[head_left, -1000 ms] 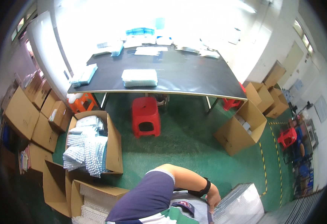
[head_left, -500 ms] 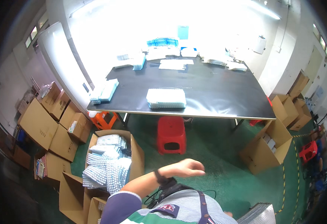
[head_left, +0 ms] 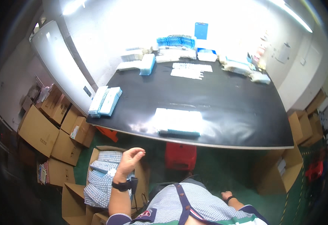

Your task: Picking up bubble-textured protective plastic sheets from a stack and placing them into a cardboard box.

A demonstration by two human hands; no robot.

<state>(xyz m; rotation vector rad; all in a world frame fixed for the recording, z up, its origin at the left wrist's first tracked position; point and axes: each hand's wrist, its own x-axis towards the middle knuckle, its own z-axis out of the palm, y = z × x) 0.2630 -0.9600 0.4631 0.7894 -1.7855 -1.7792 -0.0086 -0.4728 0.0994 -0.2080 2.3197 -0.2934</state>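
Observation:
My left hand [head_left: 131, 160], with a dark band at the wrist, is raised over the right side of an open carton [head_left: 143, 176]. Its fingers are loosely bent with a small gap from the thumb, and nothing shows in them. Stacked in that carton are bundles of blue-and-white dotted sheets [head_left: 100, 183]. My right hand [head_left: 227, 195] hangs low by my side; it is small in view and its fingers are hard to make out. In front of me, a pale blue-and-white stack [head_left: 179, 122] lies near the front edge of the black table [head_left: 209, 97].
Two more stacks [head_left: 106, 100] sit at the table's left edge. Along its back are white strips [head_left: 192, 70], blue stacked pieces [head_left: 176, 41] and a blue-white bin [head_left: 207, 55]. A red stool [head_left: 181, 155] is partly under the table. Cartons stand left [head_left: 40, 129] and right [head_left: 274, 170].
The table now appears nearer and larger. My left hand has swung from in front of my body to the left and up, over the carton. My right hand has come into clearer view.

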